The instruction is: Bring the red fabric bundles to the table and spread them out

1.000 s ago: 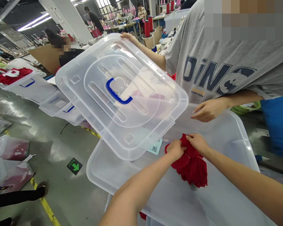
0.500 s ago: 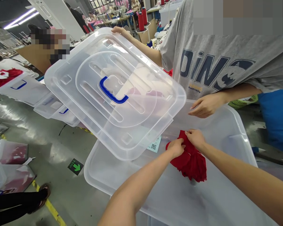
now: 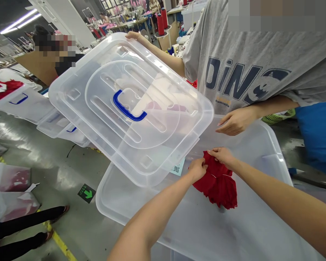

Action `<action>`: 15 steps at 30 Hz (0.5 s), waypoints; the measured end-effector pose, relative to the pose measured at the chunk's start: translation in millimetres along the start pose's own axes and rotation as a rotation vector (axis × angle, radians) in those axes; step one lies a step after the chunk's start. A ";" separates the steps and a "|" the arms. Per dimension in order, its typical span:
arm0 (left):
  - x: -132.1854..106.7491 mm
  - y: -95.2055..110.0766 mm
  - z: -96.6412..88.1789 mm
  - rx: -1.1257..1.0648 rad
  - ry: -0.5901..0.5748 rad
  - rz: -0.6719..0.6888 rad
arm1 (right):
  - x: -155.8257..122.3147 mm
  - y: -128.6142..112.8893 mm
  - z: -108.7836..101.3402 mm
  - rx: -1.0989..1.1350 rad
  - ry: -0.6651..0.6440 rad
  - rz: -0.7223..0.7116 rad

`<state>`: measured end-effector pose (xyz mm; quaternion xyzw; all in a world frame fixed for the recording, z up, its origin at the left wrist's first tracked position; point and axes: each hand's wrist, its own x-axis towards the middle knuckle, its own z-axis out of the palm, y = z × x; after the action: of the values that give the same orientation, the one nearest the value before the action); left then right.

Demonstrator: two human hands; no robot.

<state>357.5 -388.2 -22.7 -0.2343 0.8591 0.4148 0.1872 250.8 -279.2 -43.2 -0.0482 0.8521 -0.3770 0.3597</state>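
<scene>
A bundle of red fabric pieces (image 3: 220, 186), tied across the middle with a pale string, is inside a large clear plastic bin (image 3: 281, 159). My left hand (image 3: 198, 169) pinches the bundle's left upper edge. At its top edge, the fingers of my right hand (image 3: 222, 156) are closed on the cloth. A label with a printed code (image 3: 177, 167) lies left of my left hand, partly covered by a clear lid (image 3: 154, 159) with a blue handle (image 3: 125, 108). The co-worker's hand (image 3: 134, 35) holds this tilted lid by its far edge.
Across the bin stands a co-worker in a grey shirt (image 3: 239, 65), the other hand (image 3: 236, 121) over the bin's far rim. More clear bins (image 3: 29, 105) line the left side. A person's legs (image 3: 21, 228) cross yellow floor tape (image 3: 59, 244). Red thread cones (image 3: 160, 25) stand behind.
Both hands have shifted slightly up and left along the red bundle, and its upper part is spread wider. The walking person's legs have moved at lower left. The lid is nearly still.
</scene>
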 end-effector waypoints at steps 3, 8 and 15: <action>-2.2 -2.5 1.2 -0.018 0.020 -0.040 | -6.8 -9.8 -4.2 0.072 -0.095 0.033; -4.8 -3.8 7.8 -0.028 0.014 -0.066 | -14.5 -15.9 -10.4 0.097 -0.164 0.103; -5.1 1.1 4.9 0.011 -0.028 -0.071 | -15.1 -14.7 -8.9 0.018 -0.124 0.058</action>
<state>361.6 -382.5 -22.2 -0.2576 0.8498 0.4064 0.2151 253.4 -278.8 -20.4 -0.0437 0.8258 -0.3702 0.4232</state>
